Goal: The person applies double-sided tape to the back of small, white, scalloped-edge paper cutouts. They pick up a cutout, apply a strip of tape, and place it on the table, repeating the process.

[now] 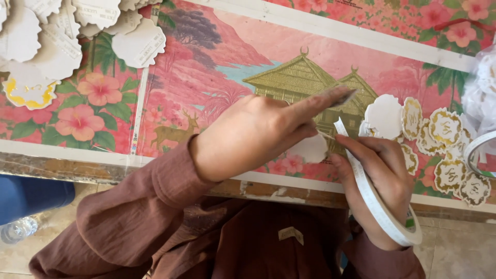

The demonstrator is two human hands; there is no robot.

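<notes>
A roll of white tape (pixel 385 209) is held in the right hand (pixel 380 178), looped over the palm at the near edge of the desk (pixel 62 168); its fingers (pixel 361 147) are curled shut around the roll, and the free end of the tape is pinched at their tips. A white scalloped paper cutout (pixel 311 149) is seen just beside that free end, partly hidden under the left hand (pixel 248 137). The left hand is held over the cutout with the forefinger stretched out; whether the cutout is gripped cannot be told. To the right, a cluster of gold-printed cutouts (pixel 447 126) is laid on a pink flowered cloth (pixel 206 67). A heap of plain white cutouts (pixel 62 31) is seen at the far left corner. A second tape ring (pixel 478 150) lies at the right edge.
</notes>
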